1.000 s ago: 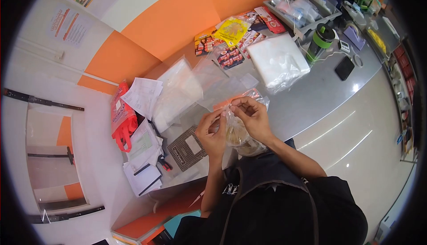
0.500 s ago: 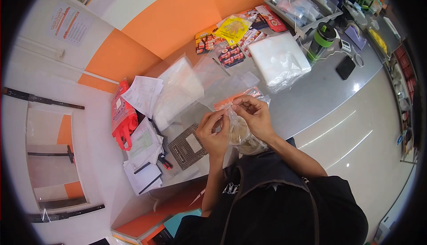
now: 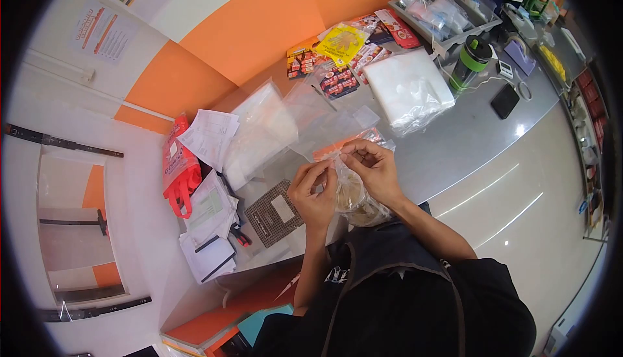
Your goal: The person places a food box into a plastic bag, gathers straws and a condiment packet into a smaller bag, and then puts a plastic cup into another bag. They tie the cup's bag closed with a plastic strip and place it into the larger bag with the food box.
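Note:
A clear plastic bag (image 3: 354,196) with brownish contents sits at the table's front edge, close to my body. My left hand (image 3: 313,191) pinches the gathered top of the bag from the left side. On the other side, my right hand (image 3: 373,170) grips the same gathered neck, thumb and fingers pressed together. The fingertips of both hands nearly meet there. What exactly is inside the bag is hard to make out through the plastic. Just behind the hands lies an orange packet (image 3: 344,143), partly covered by them.
A stack of clear plastic bags (image 3: 412,88) lies behind my right hand. Farther right are a green-black bottle (image 3: 470,63), a phone (image 3: 505,100) and a grey tray (image 3: 448,13). At left are a brown patterned box (image 3: 272,214), papers (image 3: 211,204) and a red bag (image 3: 180,166).
Both hands keep their pinch on the bag's neck, with barely any shift in position. Nothing else has visibly moved.

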Demonstrator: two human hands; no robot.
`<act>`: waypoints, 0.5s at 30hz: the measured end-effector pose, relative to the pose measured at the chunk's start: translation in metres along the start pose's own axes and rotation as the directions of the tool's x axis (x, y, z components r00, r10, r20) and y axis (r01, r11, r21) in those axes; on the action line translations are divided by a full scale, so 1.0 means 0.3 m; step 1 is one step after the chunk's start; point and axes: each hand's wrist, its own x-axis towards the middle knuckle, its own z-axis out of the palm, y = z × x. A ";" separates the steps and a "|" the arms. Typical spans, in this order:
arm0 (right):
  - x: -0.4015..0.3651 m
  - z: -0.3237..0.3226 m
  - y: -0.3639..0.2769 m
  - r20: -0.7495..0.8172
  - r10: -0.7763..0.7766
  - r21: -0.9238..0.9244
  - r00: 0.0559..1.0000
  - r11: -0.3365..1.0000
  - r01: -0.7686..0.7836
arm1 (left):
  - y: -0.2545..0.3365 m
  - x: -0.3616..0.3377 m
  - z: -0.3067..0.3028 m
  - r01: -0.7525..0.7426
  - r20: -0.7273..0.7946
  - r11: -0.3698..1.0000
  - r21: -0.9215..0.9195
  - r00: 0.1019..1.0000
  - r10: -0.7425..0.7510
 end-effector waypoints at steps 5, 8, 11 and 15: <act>0.018 -0.006 -0.045 0.079 0.063 -0.069 0.995 0.996 -0.057 | -0.030 0.003 -0.011 -0.085 0.041 0.996 0.000 0.996 0.085; 0.027 -0.016 -0.073 0.113 0.091 -0.107 0.989 0.991 -0.079 | -0.033 0.005 -0.019 -0.112 0.093 0.994 0.013 0.990 0.111; 0.041 -0.025 -0.097 0.153 0.092 -0.213 0.984 0.975 -0.058 | -0.002 0.018 -0.033 -0.078 0.158 0.996 0.052 0.985 0.068; 0.050 -0.041 -0.113 0.196 0.119 -0.334 0.973 0.942 -0.048 | 0.020 0.036 -0.042 0.060 0.223 0.998 0.003 0.973 -0.059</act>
